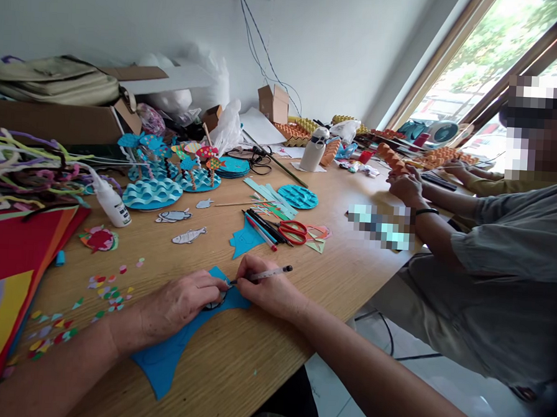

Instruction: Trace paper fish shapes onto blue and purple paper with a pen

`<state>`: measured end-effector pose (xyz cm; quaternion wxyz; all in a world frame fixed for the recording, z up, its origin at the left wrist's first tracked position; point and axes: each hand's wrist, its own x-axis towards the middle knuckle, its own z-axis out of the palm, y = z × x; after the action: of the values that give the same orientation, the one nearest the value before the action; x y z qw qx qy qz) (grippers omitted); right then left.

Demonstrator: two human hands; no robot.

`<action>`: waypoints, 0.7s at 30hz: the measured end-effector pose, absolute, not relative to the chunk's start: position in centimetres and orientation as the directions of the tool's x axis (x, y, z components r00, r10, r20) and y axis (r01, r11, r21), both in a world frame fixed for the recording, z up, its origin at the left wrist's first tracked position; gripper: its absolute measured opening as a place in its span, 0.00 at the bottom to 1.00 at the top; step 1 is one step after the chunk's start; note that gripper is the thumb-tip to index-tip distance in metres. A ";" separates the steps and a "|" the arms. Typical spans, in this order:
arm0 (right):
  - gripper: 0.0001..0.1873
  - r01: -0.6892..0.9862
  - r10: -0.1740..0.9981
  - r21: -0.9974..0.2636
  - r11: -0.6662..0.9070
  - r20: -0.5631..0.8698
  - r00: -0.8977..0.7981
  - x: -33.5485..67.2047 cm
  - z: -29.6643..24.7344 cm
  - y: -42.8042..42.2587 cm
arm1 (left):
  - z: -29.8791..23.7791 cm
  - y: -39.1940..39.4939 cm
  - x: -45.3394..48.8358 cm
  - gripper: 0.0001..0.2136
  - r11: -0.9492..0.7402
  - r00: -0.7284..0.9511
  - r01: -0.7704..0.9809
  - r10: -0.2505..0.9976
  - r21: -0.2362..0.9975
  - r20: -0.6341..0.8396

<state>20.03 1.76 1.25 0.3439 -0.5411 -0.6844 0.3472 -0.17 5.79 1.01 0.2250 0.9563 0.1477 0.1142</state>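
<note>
Blue paper (168,358) at the near edge of the table (252,356), pen (268,273) applied.
Right hand (267,292) grips the pen, tip on the paper; left hand (180,303), fingers bent, presses the paper down without gripping. Scissors (293,231) lie at 1 o'clock, glue bottle (111,203) at 10 o'clock.

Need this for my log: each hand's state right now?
Left hand: fingers pressed down on the blue paper; grip cannot be told.
Right hand: closed on a pen.
</note>
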 end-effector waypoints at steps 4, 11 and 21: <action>0.06 0.509 0.978 -0.841 0.181 0.099 -0.184 20.0 1.2 1.8 | 1.0 5.8 -0.1 0.13 -0.857 0.932 0.228 0.330 0.463 0.152; 0.06 0.540 0.977 -0.819 0.195 0.112 -0.183 19.8 1.1 1.9 | 0.9 5.9 0.0 0.13 -0.853 0.929 0.228 0.335 0.469 0.158; 0.05 0.547 0.971 -0.816 0.187 0.068 -0.230 20.1 1.2 2.4 | 0.7 5.9 0.0 0.13 -0.860 0.933 0.225 0.326 0.459 0.154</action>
<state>20.09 2.41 1.18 0.3094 -0.5380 -0.7054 0.3425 -0.03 5.93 0.74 0.2224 0.9575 0.1438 0.1139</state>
